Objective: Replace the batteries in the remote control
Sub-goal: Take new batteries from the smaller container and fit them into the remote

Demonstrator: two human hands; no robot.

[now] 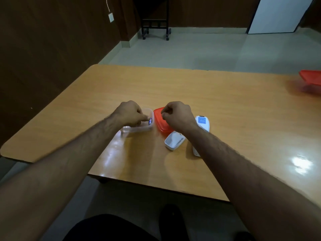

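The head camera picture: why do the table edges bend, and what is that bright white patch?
Head view: the wide-angle lens bows the table; the patch is glare from a light off its glossy top; the red container at the right edge is blurred.

orange-tan wood-grain table (225,110), red lid (160,121), white remote (202,123), blue battery (150,121), clear container (139,130)

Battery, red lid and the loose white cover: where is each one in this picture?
battery (150,121): head view, on its blue-labelled body at the left fingertips.
red lid (160,125): head view, on its flat top, left of the right wrist.
white cover (173,140): head view, on its hollow inner side.
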